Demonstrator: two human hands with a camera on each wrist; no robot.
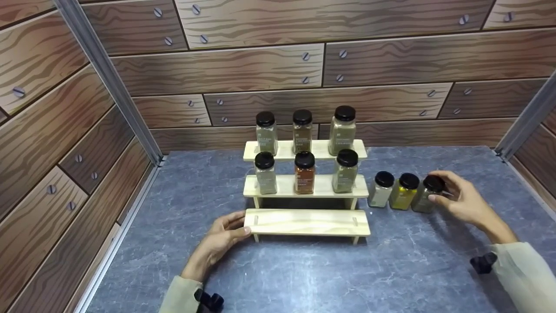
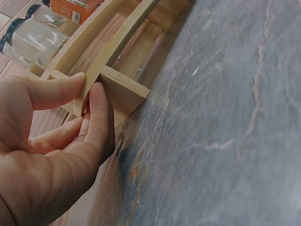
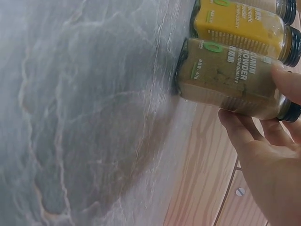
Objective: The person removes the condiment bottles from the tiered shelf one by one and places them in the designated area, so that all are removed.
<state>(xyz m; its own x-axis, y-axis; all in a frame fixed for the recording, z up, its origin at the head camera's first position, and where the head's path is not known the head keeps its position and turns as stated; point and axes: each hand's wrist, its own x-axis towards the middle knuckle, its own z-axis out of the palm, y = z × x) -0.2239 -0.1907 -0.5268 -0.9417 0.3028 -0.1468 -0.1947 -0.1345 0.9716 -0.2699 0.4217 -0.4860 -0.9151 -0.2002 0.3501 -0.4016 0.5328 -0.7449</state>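
My left hand (image 1: 220,238) pinches the left end of the lowest step of the pale wooden rack (image 1: 306,221); in the left wrist view thumb and fingers (image 2: 98,110) hold the step's end by its leg. My right hand (image 1: 467,201) grips the cumin powder jar (image 3: 225,77) near its black lid, thumb on one side and fingers on the other. That jar is the rightmost of three standing on the table right of the rack. Beside it are a yellow turmeric jar (image 1: 403,193) and a pale jar (image 1: 380,191). The lowest step bears no jar.
Three jars stand on the top step, among them a brown one (image 1: 302,132). The middle step holds three more, with a red-orange jar (image 1: 304,174) at its centre. Wood-patterned walls (image 1: 260,69) and metal corner posts enclose the grey marbled table (image 1: 304,278).
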